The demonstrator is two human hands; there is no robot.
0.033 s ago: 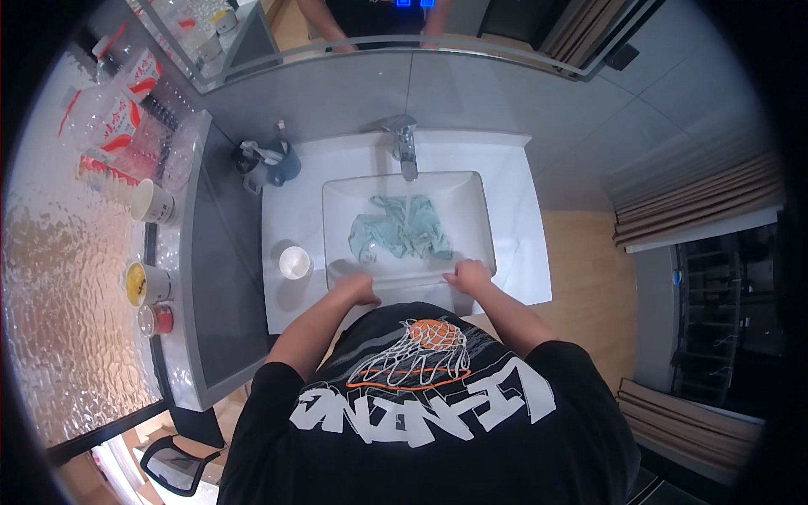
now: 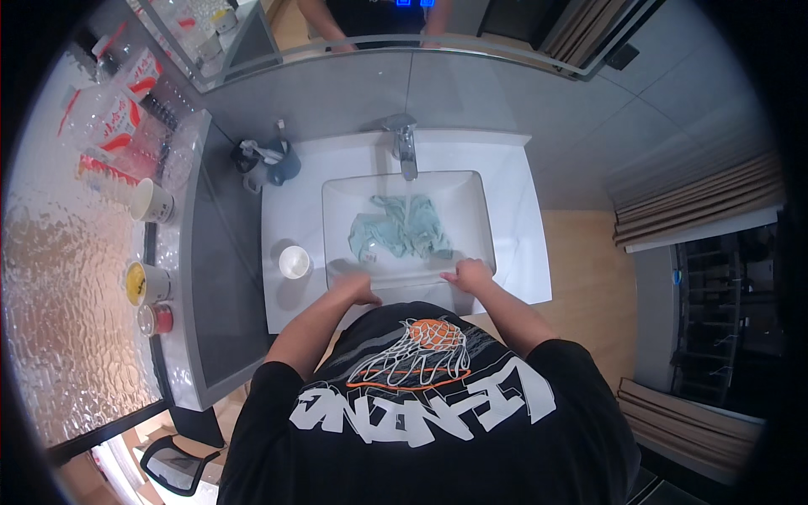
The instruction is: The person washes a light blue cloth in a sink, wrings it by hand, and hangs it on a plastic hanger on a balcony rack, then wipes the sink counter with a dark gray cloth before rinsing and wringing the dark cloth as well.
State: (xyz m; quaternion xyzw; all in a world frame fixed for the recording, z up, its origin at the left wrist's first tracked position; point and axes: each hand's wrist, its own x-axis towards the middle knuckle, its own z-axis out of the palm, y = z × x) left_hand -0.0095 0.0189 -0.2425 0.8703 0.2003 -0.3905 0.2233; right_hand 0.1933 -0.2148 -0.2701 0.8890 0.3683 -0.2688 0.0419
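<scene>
A pale green cloth (image 2: 404,227) lies wet and crumpled on the bottom of the white rectangular sink (image 2: 337,198). The chrome faucet (image 2: 406,151) is above it, and a thin pale streak like running water drops from its spout onto the cloth. My left hand (image 2: 357,289) is at the sink's front rim, left of centre, its fingers curled and partly hidden from above. Farther right, my right hand (image 2: 468,276) is closed over the front rim, thumb side pointing left. Neither hand touches the cloth.
A white cup (image 2: 295,263) stands on the counter (image 2: 292,215) left of the sink. Toothbrush cups (image 2: 282,164) are at the back left corner. The left ledge holds paper cups (image 2: 151,202), a small red-sided tub (image 2: 155,320) and plastic bottles (image 2: 118,126). A mirror (image 2: 379,21) hangs behind.
</scene>
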